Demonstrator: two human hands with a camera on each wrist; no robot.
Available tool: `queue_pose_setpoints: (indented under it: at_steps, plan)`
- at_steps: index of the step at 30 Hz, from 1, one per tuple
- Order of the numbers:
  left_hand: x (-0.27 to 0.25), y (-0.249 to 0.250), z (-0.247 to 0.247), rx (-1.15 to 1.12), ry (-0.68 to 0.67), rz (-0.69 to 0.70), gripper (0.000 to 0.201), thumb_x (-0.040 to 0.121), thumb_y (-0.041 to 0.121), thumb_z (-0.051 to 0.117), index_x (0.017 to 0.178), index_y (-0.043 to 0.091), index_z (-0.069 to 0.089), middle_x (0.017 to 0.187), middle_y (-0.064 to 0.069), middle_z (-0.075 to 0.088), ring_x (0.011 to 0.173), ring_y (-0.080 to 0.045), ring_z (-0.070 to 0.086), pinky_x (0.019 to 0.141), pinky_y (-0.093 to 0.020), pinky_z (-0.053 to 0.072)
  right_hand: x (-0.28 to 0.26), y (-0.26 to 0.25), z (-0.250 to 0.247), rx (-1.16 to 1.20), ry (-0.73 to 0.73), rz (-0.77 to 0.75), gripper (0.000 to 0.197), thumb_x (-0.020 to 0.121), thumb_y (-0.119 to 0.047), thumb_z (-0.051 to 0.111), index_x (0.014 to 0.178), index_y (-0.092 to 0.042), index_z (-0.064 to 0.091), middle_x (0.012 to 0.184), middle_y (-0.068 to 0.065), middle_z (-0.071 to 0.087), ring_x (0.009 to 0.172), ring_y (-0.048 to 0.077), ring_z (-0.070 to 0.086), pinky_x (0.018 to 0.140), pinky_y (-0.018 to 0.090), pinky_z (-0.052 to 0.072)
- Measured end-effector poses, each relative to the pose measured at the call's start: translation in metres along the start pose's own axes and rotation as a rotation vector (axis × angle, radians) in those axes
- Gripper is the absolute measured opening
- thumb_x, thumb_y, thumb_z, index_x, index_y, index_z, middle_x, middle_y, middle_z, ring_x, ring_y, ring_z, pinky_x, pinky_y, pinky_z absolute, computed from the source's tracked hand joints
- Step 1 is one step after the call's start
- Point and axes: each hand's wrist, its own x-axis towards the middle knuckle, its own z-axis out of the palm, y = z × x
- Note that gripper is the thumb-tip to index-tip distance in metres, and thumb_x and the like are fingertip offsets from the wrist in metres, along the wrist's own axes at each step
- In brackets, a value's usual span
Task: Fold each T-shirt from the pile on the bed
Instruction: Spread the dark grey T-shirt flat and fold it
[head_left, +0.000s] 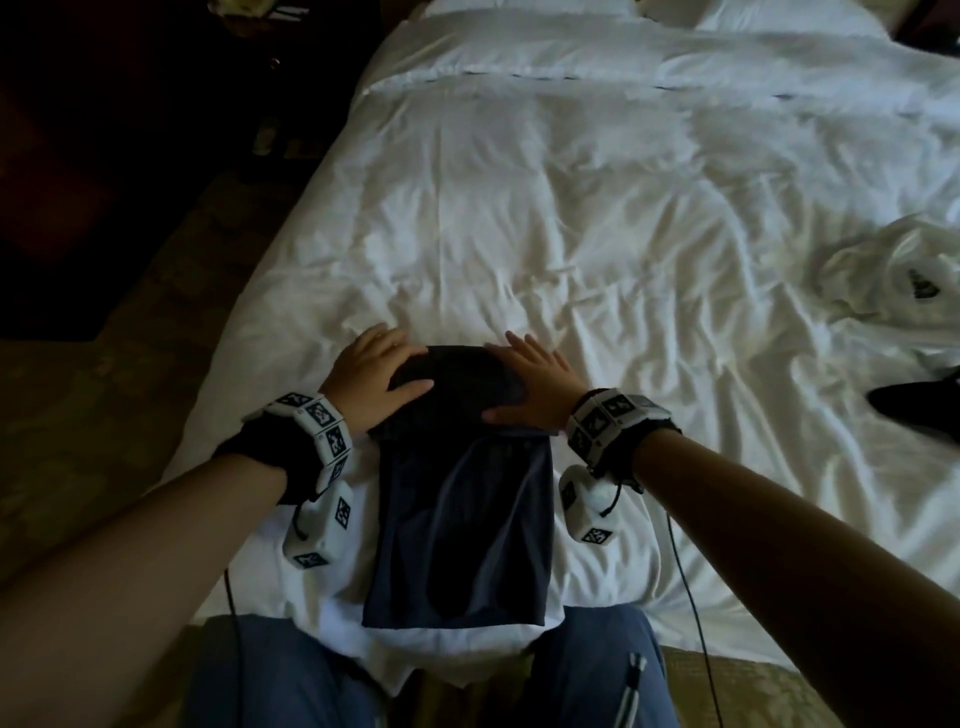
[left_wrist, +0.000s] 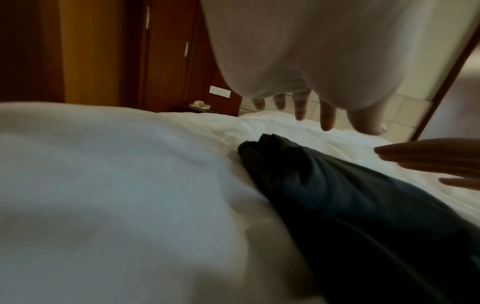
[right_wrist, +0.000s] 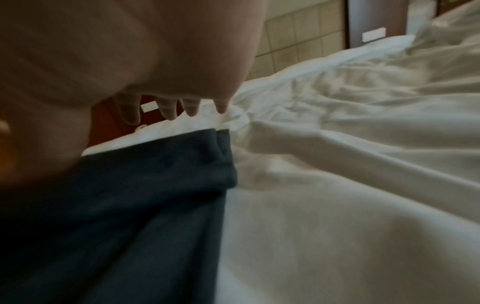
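From my head view, the dark navy T-shirt (head_left: 457, 499) lies lengthwise on the near part of the bed (head_left: 597, 218), already narrowed into a long strip whose near end hangs by my knees and whose far end is doubled back into a thick band. My left hand (head_left: 375, 375) rests on the left end of that band and my right hand (head_left: 535, 384) on the right end, fingers laid out nearly straight and thumbs tucked toward the near edge of the fold; I press it flat rather than pinch it. Far to the right a crumpled white T-shirt (head_left: 883, 275) waits, with a black garment (head_left: 919, 402) near it at the edge. From my left wrist, the fingers (left_wrist: 326, 118) hang straight with daylight between them and the bunched dark cloth (left_wrist: 324, 185), closed round nothing; my other hand's fingertips (left_wrist: 426, 156) show at the right. From my right wrist, the fingers (right_wrist: 168, 109) likewise point out straight over the fabric's folded corner (right_wrist: 202, 164), and the picture is blurred. I judge the shirt light, limp and a little slithery on the sheet, so it will sag and unfold if lifted by one point. Best to take hold at the two corners of the folded band, thumbs under and fingers on top, and carry both together.
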Motion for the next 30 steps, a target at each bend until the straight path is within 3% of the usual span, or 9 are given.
queue_pose_setpoints:
  at_steps: [5, 12, 16, 18, 20, 22, 24, 26, 30]
  plan:
    - [0.002, -0.004, 0.016, 0.207, -0.391, -0.049, 0.106, 0.076, 0.07, 0.058, 0.15, 0.033, -0.008, 0.158, 0.001, -0.021, 0.144, -0.029, -0.02, 0.116, -0.048, -0.001, 0.006, 0.02, 0.024, -0.05, -0.148, 0.054, 0.121, 0.065, -0.063, 0.072, 0.148, -0.035, -0.012, 0.158, 0.001, -0.018, 0.145, 0.023, -0.018, 0.116, 0.054, -0.006]
    - [-0.002, -0.015, 0.033, 0.228, -0.431, -0.06, 0.115, 0.072, 0.065, 0.065, 0.148, 0.034, -0.015, 0.155, 0.004, -0.03, 0.143, -0.032, -0.022, 0.116, -0.05, 0.001, 0.008, 0.034, 0.033, -0.033, -0.212, 0.054, 0.128, 0.062, -0.06, 0.076, 0.148, -0.033, -0.016, 0.156, -0.004, -0.022, 0.144, 0.024, -0.017, 0.116, 0.055, -0.005]
    - [-0.012, -0.015, 0.022, -0.127, -0.293, -0.111, 0.118, 0.07, 0.041, 0.08, 0.151, 0.026, -0.004, 0.159, -0.003, -0.016, 0.146, -0.025, -0.011, 0.118, -0.04, 0.007, 0.004, 0.032, 0.026, 0.349, -0.047, 0.105, 0.106, 0.071, -0.044, 0.078, 0.151, -0.027, 0.011, 0.157, 0.003, 0.003, 0.145, 0.025, 0.011, 0.117, 0.047, 0.018]
    - [-0.022, -0.019, 0.018, -0.335, -0.132, -0.205, 0.111, 0.068, 0.027, 0.084, 0.152, 0.02, 0.012, 0.156, -0.01, 0.004, 0.145, -0.025, 0.01, 0.116, -0.035, 0.017, -0.004, 0.031, 0.021, 0.56, 0.174, 0.224, 0.073, 0.078, -0.038, 0.074, 0.138, -0.015, 0.039, 0.135, 0.007, 0.037, 0.124, 0.025, 0.044, 0.101, 0.038, 0.041]
    - [-0.03, -0.023, 0.012, -0.417, 0.006, -0.311, 0.099, 0.061, 0.027, 0.087, 0.143, 0.012, 0.034, 0.141, -0.013, 0.028, 0.13, -0.028, 0.036, 0.11, -0.035, 0.032, -0.015, 0.031, 0.016, 0.52, 0.27, 0.414, 0.042, 0.084, -0.038, 0.067, 0.112, -0.009, 0.053, 0.103, 0.005, 0.054, 0.097, 0.024, 0.056, 0.083, 0.035, 0.048]
    - [-0.04, -0.023, 0.008, -0.44, 0.069, -0.416, 0.073, 0.063, 0.024, 0.087, 0.122, 0.006, 0.047, 0.118, -0.009, 0.044, 0.102, -0.024, 0.052, 0.091, -0.033, 0.046, -0.029, 0.029, 0.012, 0.379, 0.107, 0.487, 0.028, 0.089, -0.036, 0.061, 0.083, -0.009, 0.058, 0.069, -0.001, 0.063, 0.071, 0.02, 0.059, 0.071, 0.031, 0.048]
    - [-0.052, -0.016, 0.002, -0.52, 0.016, -0.527, 0.037, 0.073, 0.012, 0.081, 0.096, 0.004, 0.053, 0.091, -0.01, 0.056, 0.071, -0.021, 0.057, 0.068, -0.033, 0.051, -0.043, 0.023, 0.014, 0.357, -0.093, 0.466, 0.039, 0.093, -0.032, 0.057, 0.062, -0.008, 0.055, 0.036, -0.007, 0.053, 0.042, 0.009, 0.054, 0.051, 0.021, 0.047]
    - [-0.064, -0.008, 0.002, -0.694, -0.121, -0.584, 0.019, 0.08, 0.006, 0.074, 0.078, 0.004, 0.055, 0.069, -0.013, 0.059, 0.051, -0.017, 0.058, 0.055, -0.029, 0.054, -0.053, 0.014, 0.019, 0.43, -0.161, 0.449, 0.041, 0.093, -0.028, 0.059, 0.057, -0.008, 0.052, 0.032, -0.006, 0.049, 0.028, 0.004, 0.046, 0.036, 0.016, 0.04]
    - [-0.08, 0.007, 0.01, -0.782, -0.277, -0.614, 0.013, 0.085, 0.004, 0.068, 0.079, 0.005, 0.057, 0.064, -0.011, 0.059, 0.045, -0.011, 0.059, 0.046, -0.02, 0.051, -0.072, -0.002, 0.03, 0.395, -0.186, 0.414, 0.038, 0.089, -0.026, 0.064, 0.058, -0.009, 0.05, 0.038, -0.005, 0.051, 0.026, 0.002, 0.045, 0.032, 0.014, 0.036]
